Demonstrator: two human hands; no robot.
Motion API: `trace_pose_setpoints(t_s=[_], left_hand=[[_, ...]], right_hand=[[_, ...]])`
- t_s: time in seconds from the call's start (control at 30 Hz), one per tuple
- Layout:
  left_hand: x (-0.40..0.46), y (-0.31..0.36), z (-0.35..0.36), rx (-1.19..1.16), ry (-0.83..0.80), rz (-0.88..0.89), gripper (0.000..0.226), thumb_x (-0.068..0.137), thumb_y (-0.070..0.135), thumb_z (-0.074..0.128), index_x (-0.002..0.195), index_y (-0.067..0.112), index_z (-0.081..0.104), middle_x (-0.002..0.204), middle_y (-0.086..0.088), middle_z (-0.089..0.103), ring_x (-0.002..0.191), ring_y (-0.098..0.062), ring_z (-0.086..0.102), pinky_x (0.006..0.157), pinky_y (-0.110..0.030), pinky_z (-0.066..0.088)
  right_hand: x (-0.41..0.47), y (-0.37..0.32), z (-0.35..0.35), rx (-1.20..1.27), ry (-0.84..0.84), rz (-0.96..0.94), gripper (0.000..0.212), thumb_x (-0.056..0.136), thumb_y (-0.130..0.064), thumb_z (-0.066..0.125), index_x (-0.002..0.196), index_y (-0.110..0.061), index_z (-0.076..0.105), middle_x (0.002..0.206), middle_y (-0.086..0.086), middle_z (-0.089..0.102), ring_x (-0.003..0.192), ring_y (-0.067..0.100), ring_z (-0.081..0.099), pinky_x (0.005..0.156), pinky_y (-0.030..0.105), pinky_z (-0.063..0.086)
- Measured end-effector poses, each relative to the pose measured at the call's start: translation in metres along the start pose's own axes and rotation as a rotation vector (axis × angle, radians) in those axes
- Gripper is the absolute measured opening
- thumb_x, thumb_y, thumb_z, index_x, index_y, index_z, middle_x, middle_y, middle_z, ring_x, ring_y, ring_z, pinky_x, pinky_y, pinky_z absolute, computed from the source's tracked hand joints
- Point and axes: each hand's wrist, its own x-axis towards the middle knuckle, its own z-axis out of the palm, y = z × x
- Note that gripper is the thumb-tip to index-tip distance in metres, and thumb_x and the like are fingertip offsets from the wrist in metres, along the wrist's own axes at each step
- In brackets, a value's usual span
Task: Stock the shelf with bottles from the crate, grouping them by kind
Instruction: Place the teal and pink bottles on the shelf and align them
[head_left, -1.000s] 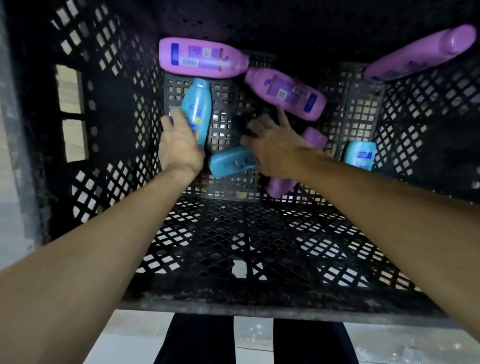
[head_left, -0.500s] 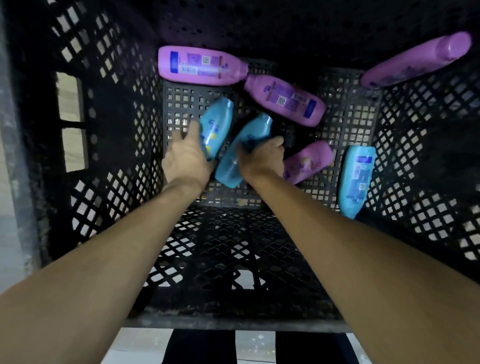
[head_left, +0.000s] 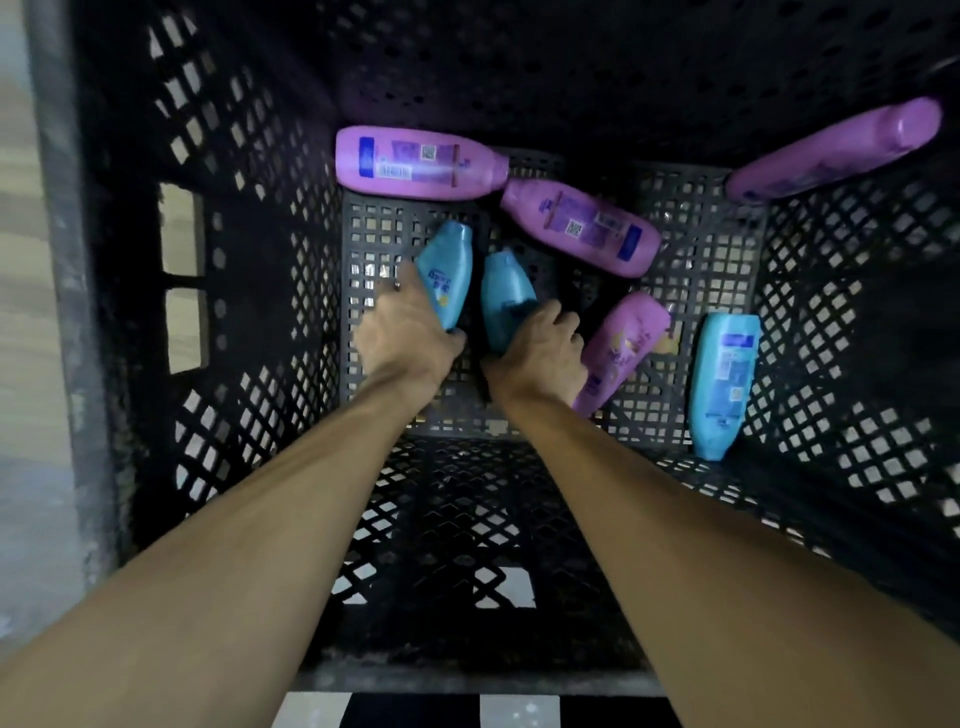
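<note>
Both my arms reach down into a deep black lattice crate (head_left: 249, 332). My left hand (head_left: 402, 335) grips a blue bottle (head_left: 448, 270) by its lower end. My right hand (head_left: 540, 353) grips a second blue bottle (head_left: 504, 296) just beside it. The two blue bottles point away from me, nearly parallel. A third blue bottle (head_left: 723, 384) lies at the right of the crate floor. Purple bottles lie at the back (head_left: 415, 163), at the back middle (head_left: 584, 226) and right of my right hand (head_left: 623, 343). Another purple bottle (head_left: 836, 150) leans on the right wall.
The crate's lattice walls rise steeply on all sides, with two handle cut-outs (head_left: 182, 280) in the left wall. A black and white checked floor (head_left: 415, 712) shows under the near rim. A pale blurred surface (head_left: 26, 312) lies left of the crate.
My right hand closed round the second blue bottle and turned it from lying across to pointing away. My left hand's grip on the first blue bottle tightened. Both bottles now sit side by side.
</note>
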Motion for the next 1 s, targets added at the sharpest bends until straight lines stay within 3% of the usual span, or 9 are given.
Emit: trace_pose_setpoints(t_s=[0.1,0.23,0.37,0.47,0.6,0.77,1.0], left_hand=[[-0.011,0.000,-0.012,-0.093,-0.037,-0.027,0.075,0.072,0.037,0.082,0.128,0.013,0.039,0.114,-0.011,0.058,0.097,-0.029,0.062,0.067,-0.028,0.042],[-0.049,0.008,-0.054,-0.243,-0.023,-0.008,0.078,0.069,0.038,0.083,0.130,0.013,0.042,0.118,-0.007,0.056,0.092,-0.020,0.058,0.067,-0.022,0.042],[-0.111,0.031,-0.134,-0.401,0.050,0.045,0.079,0.066,0.038,0.083,0.130,0.017,0.041,0.114,-0.006,0.055,0.095,-0.024,0.060,0.072,-0.033,0.050],[-0.162,0.048,-0.205,-0.450,0.113,0.082,0.067,0.063,0.039,0.081,0.114,0.015,0.044,0.109,-0.005,0.053,0.094,-0.029,0.061,0.066,-0.034,0.043],[-0.229,0.067,-0.309,-0.516,0.241,0.142,0.059,0.065,0.041,0.080,0.108,0.018,0.047,0.099,0.000,0.052,0.089,-0.027,0.060,0.062,-0.032,0.038],[-0.288,0.099,-0.426,-0.644,0.470,0.369,0.055,0.066,0.044,0.076,0.106,0.023,0.046,0.092,0.006,0.048,0.079,-0.020,0.057,0.061,-0.033,0.043],[-0.368,0.142,-0.555,-0.714,0.778,0.729,0.059,0.065,0.048,0.076,0.112,0.024,0.051,0.094,0.007,0.054,0.081,-0.019,0.059,0.065,-0.035,0.049]], right_hand=[[-0.005,0.009,-0.031,0.093,-0.030,-0.066,0.071,0.076,-0.040,0.079,0.127,-0.010,0.038,0.129,0.011,0.044,0.120,0.032,0.048,0.088,0.042,0.048],[-0.037,0.014,-0.095,0.250,0.069,-0.140,0.076,0.073,-0.042,0.080,0.127,-0.010,0.038,0.126,0.011,0.045,0.116,0.031,0.049,0.086,0.039,0.047],[-0.094,0.010,-0.184,0.376,0.146,-0.166,0.069,0.070,-0.035,0.081,0.120,-0.008,0.042,0.117,0.008,0.044,0.105,0.029,0.049,0.079,0.033,0.041],[-0.142,0.006,-0.253,0.406,0.236,-0.191,0.061,0.066,-0.034,0.081,0.108,-0.010,0.043,0.107,0.004,0.042,0.097,0.028,0.049,0.078,0.037,0.045],[-0.207,-0.006,-0.351,0.462,0.399,-0.252,0.057,0.065,-0.033,0.082,0.105,-0.013,0.045,0.102,0.004,0.044,0.089,0.023,0.049,0.073,0.032,0.043],[-0.268,-0.018,-0.475,0.556,0.727,-0.344,0.061,0.069,-0.037,0.084,0.111,-0.010,0.050,0.102,0.002,0.045,0.084,0.013,0.047,0.066,0.023,0.035],[-0.346,-0.021,-0.620,0.677,1.041,-0.465,0.061,0.072,-0.043,0.081,0.113,-0.016,0.046,0.105,-0.001,0.044,0.085,0.009,0.047,0.069,0.024,0.038]])
